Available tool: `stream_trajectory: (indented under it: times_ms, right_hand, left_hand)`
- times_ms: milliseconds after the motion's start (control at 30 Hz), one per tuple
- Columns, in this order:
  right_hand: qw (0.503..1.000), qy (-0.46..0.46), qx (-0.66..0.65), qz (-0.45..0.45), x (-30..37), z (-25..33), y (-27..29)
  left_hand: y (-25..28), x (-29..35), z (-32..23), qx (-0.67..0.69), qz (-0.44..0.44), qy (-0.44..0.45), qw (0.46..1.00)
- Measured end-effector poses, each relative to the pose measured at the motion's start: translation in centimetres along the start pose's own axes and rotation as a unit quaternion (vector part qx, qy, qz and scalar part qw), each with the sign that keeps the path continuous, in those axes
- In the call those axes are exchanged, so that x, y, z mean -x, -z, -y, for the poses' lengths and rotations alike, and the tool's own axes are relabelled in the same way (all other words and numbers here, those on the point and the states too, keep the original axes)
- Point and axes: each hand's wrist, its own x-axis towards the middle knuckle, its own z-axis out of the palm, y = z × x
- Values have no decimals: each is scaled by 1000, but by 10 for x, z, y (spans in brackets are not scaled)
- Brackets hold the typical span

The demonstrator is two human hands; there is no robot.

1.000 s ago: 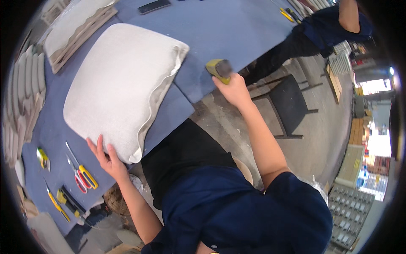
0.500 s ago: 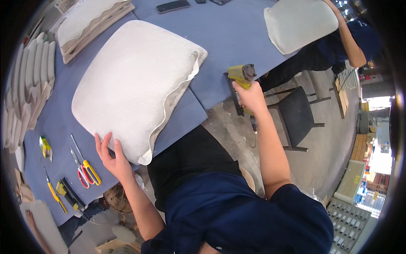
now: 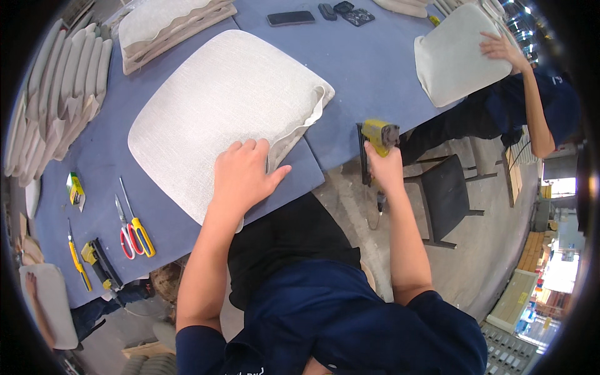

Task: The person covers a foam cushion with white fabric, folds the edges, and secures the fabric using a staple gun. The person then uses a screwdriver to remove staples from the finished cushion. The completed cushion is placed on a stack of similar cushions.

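Observation:
A pale woven seat cushion [image 3: 187, 112] lies on the blue-topped table, with a loose fabric flap [image 3: 312, 112] along its edge nearest me. My left hand [image 3: 245, 172] rests on the cushion close to that edge, thumb spread toward the flap, and grips nothing I can see. Over the gap right of the table corner, my right hand [image 3: 384, 167] is wrapped round a yellow and black staple gun [image 3: 379, 134]. The staple gun is held upright, apart from the cushion, with a hose hanging below it.
Left on the table [image 3: 281, 56] lie scissors [image 3: 128, 240], a yellow screwdriver [image 3: 142, 237], a yellow-handled tool [image 3: 78, 262], a second staple gun [image 3: 101, 264] and a small box [image 3: 75, 190]. Stacked cushions [image 3: 75, 69] stand behind. A co-worker's hand [image 3: 500, 50] touches another cushion [image 3: 459, 59]. A black chair [image 3: 447, 194] is right.
My left hand has moved from the cushion's left corner to the right, onto its top near the flap. The staple gun stays in my right hand. The whole view has shifted somewhat.

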Motion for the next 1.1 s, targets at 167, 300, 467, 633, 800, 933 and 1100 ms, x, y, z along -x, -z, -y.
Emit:
stream_trajectory:
  times_ms: [167,300,467,633,800,933,1100]
  right_hand:
    - [995,80,-14,62,62,18,-24]
    - [979,93,-105,151,106,50,-42]
    - [969,145,-104,171,114,74,-64]
    - [964,165,-51,204,111,76,-76]
    - [961,200,-17,192,107,74,-85]
    - [961,190,-30,199,107,73,-87]
    - [957,214,-13,196,107,69,-89]
  left_hand:
    - [-13,-12,20,7,35,-52,998]
    - [-7,-17,35,95,87,-59,990]
    - [-6,-11,33,117,38,-73,990]
    - [-21,-7,36,137,-16,-46,989]
    - [-27,-6,36,132,-49,-37,989]
    - [-28,-6,36,133,-58,-39,989]
    - [-31,-3,34,117,-59,-37,991]
